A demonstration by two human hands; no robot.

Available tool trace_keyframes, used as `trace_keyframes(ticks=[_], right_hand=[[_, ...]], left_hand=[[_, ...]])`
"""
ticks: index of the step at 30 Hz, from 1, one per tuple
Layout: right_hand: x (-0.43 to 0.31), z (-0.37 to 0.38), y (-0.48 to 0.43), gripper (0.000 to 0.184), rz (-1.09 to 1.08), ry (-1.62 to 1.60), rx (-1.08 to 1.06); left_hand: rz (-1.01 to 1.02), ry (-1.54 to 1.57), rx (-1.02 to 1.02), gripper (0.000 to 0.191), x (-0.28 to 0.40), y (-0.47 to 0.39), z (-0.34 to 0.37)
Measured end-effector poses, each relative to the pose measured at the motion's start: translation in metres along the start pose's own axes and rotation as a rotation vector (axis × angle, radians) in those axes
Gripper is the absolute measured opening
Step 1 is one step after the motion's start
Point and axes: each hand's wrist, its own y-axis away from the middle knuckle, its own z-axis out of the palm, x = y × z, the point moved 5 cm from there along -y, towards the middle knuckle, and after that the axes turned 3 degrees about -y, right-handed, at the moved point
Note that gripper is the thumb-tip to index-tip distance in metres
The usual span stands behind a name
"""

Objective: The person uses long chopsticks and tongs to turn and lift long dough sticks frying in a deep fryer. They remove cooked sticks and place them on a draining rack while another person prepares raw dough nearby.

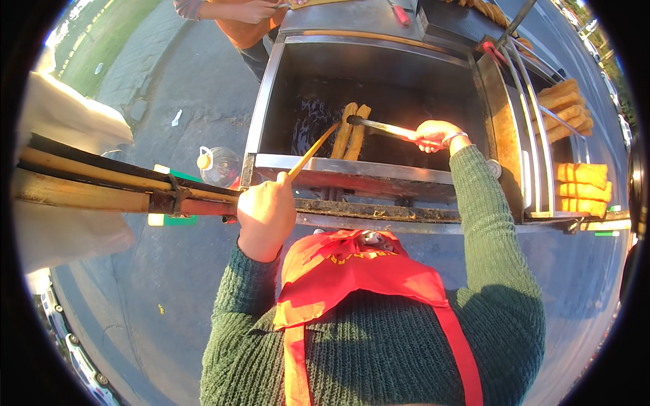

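My left hand (267, 213) grips a long wooden stick (315, 151), its tip angled up to the left side of two fried dough sticks (344, 134). They lie side by side in the dark oil (311, 122) of a rectangular metal fryer (355, 169). From the right, my right hand (435, 136) holds a long metal utensil (378, 126) over the oil, and its dark end meets the upper part of the dough sticks. Whether that end is a pair of tongs cannot be made out. A bracelet circles my right wrist.
Golden fried dough pieces (583, 190) fill a metal rack (539, 152) on the right. Bamboo poles (96, 195) jut out at left, near a plastic jug (221, 165). Beyond the fryer, another person's hands (259, 11) are beside a counter holding a red-handled tool (402, 17).
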Motion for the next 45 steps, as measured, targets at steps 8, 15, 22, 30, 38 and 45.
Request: trace_keyframes(ticks=[8,15,22,30,38,45], right_hand=[[0.01,0.002,-0.04,0.024,-0.066,-0.023,-0.016],[-0.002,0.004,0.017,0.019,-0.258,0.076,0.104],[0.002,0.023,0.142,0.025,-0.397,0.389,0.559],[0.0,0.039,0.275,0.024,-0.556,0.52,1.025],[0.015,0.052,0.341,0.032,-0.543,0.461,1.24],[0.037,0.06,0.357,0.028,-0.497,0.436,1.283]], left_hand=[[-0.05,0.133,-0.071,0.012,-0.029,-0.024,0.025],[-0.092,0.309,0.074,0.024,-0.068,-0.002,0.016],[-0.192,0.5,-0.081,0.03,-0.073,0.033,-0.016],[-0.166,0.65,-0.026,0.035,-0.06,0.03,-0.042],[0.033,0.749,0.101,0.035,-0.04,0.014,-0.053],[0.161,0.657,0.13,0.036,-0.023,0.005,-0.057]])
